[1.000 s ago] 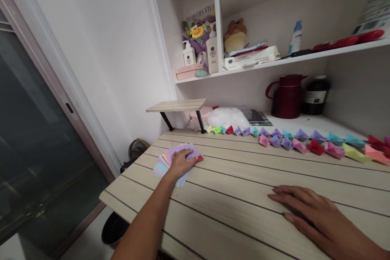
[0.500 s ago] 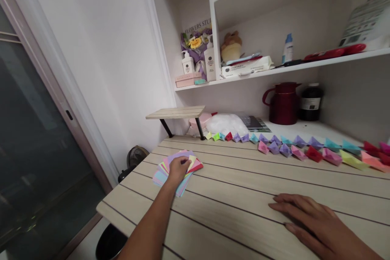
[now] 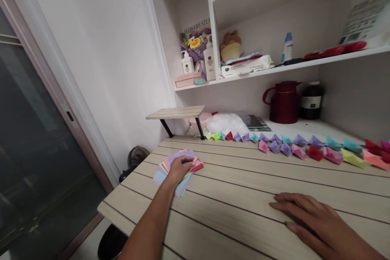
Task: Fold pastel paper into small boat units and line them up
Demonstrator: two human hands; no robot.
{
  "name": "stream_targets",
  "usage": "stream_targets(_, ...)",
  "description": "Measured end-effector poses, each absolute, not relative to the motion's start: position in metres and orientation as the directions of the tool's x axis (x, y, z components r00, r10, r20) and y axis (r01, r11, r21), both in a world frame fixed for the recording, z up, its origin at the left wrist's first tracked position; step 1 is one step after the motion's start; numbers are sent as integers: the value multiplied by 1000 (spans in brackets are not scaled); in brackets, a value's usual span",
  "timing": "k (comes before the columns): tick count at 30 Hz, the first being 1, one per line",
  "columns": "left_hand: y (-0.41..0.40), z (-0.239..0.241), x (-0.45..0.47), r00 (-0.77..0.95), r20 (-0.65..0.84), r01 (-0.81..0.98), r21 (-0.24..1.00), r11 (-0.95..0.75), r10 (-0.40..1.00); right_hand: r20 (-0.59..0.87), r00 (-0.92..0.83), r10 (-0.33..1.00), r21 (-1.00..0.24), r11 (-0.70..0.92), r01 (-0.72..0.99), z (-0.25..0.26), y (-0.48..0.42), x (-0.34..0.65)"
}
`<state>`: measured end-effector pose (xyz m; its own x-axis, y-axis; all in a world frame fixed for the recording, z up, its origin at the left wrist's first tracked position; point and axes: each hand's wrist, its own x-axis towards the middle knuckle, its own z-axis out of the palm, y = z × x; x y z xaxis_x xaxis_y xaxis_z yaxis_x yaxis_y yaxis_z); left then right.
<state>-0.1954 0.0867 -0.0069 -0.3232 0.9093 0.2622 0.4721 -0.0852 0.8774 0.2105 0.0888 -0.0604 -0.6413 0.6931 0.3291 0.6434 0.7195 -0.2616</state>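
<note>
Left hand (image 3: 179, 167) pinches one fan of coloured paper sheets (image 3: 183, 187), right hand (image 3: 319, 221) lies loosely spread, two pump bottles (image 3: 188, 65) stand below lettering (image 3: 197, 27) reading "FLOWERS STU".

Beyond the left hand (image 3: 180, 167), a low wooden stand (image 3: 176, 112) rises near a white bundle (image 3: 227, 124). Well past the right hand (image 3: 313, 219), a dark red jug (image 3: 284, 103) stands beside a dark bottle (image 3: 311, 102). Higher, beyond both hands, a shelf (image 3: 329, 61) holds a pink box (image 3: 186, 81).
</note>
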Motion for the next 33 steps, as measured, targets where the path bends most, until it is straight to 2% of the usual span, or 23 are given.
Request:
stream_targets(6,85,-6,-198,-292,258,458,883,-102,921,345,-642,684,-258,727,636,-62,91,211)
stream_targets(15,85,-5,-191,-397,300,436,893,-110,867,315,-638,703,-306,711,633,-59,89,210)
stream_targets(19,82,20,-184,-537,382,399,901,-172,753,297,-629,719,-367,693,620,-58,87,209)
stream_targets(22,78,48,-170,-566,431,363,896,-256,703,307,-583,752,-476,652,590,-54,87,208)
stream_targets(25,73,70,-139,-477,418,266,907,-326,773,306,-467,830,-688,532,494,-48,90,207)
stream_targets(27,70,76,-114,-356,364,156,931,-330,860,263,-384,885,-843,404,355,-43,93,207)
stream_targets(29,69,75,-89,-202,289,19,956,-291,936,258,-350,901,-926,334,176,-38,95,208)
stream_targets(31,72,67,-70,16,119,-313,943,-109,993,274,-302,913,-956,293,20,-31,95,209)
stream_targets(33,78,55,-57,120,-5,-491,869,63,993,255,-294,921,-966,231,-114,-22,91,210)
